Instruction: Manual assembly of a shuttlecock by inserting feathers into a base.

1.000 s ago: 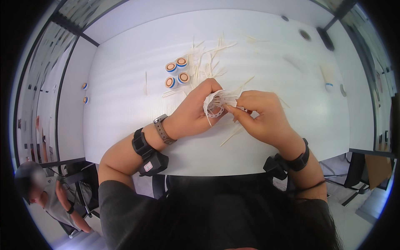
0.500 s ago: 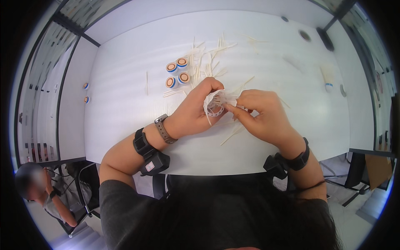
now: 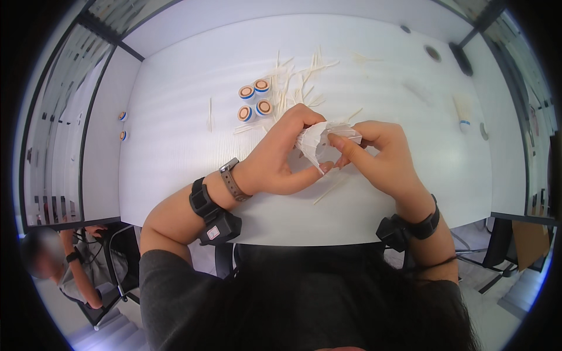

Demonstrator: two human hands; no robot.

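Holds a white, flared, cone-shaped shuttlecock skirt [image 3: 310, 139] just above the near middle of the white, smooth surface [image 3: 445, 175], with the left hand [image 3: 281, 155] curled partly closed around its side; pinches its wide rim with the right hand [image 3: 380, 155], nearly closed, thumb inside and fingers outside; faces four short, white, blue-banded cylinders [image 3: 263, 107] with brown-ringed tops, next to scattered, thin, cream-coloured sticks [image 3: 285, 88]

A white, ribbed shuttlecock skirt [image 3: 312, 139] is held tilted between left hand [image 3: 276, 159] and right hand [image 3: 383, 155], mouth facing rightward.
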